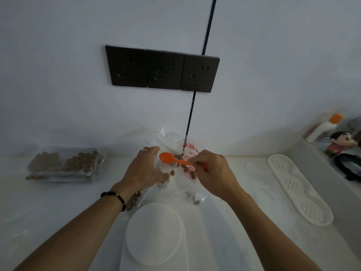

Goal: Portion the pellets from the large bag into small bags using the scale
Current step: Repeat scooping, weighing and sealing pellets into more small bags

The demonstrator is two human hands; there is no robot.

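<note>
on the white tabletop [58, 212], behind the round scale [154, 231], right hand [213, 173] fingers pinch the orange spoon [170, 159] over the large bag [187, 169] of pellets; left hand [144, 169] fingers grip a small clear bag [166, 169].

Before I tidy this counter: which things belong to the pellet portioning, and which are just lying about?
In use:
- orange spoon, pinched by the right hand
- large bag, held by the left hand
- pellets
- white scale
- filled small bags

Lying about:
- perforated white tray
- orange-capped bottle
- figurine
</note>
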